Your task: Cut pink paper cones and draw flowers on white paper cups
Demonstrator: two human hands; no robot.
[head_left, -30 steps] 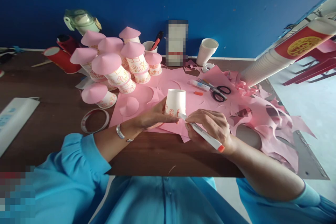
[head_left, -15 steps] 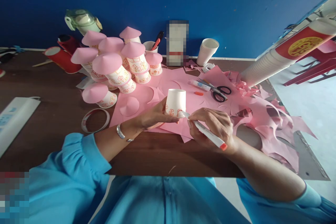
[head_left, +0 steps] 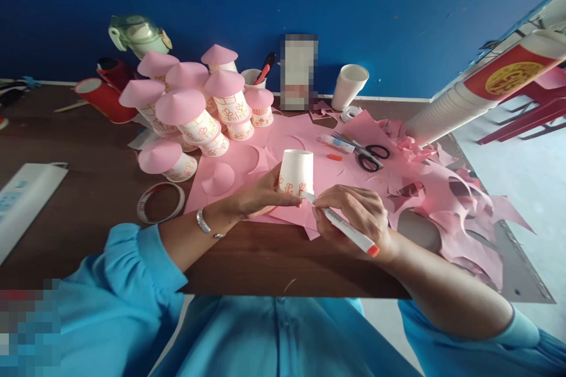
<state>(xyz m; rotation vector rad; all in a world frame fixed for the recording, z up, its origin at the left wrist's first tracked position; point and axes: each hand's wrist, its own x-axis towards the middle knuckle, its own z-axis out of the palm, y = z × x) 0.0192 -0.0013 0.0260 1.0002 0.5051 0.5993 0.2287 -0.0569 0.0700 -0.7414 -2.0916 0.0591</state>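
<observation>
A white paper cup is held upside down, its lower part drawn with small orange-red flowers. My left hand is closed round its left side and bottom edge. In my right hand is a white marker with an orange end, its tip at the cup's lower right beside a flower. An orange marker cap lies on the pink paper behind. Farther right are a glue stick and black-handled scissors.
At the left stand several decorated cups with pink paper cones. A roll of tape lies before them. Cut pink scraps cover the right side, near a long stack of cups. More white cups stand by the wall.
The marker's tip has moved slightly down along the cup near its lower edge, my right hand shifting a little left with it. My left hand and the cup stay in place.
</observation>
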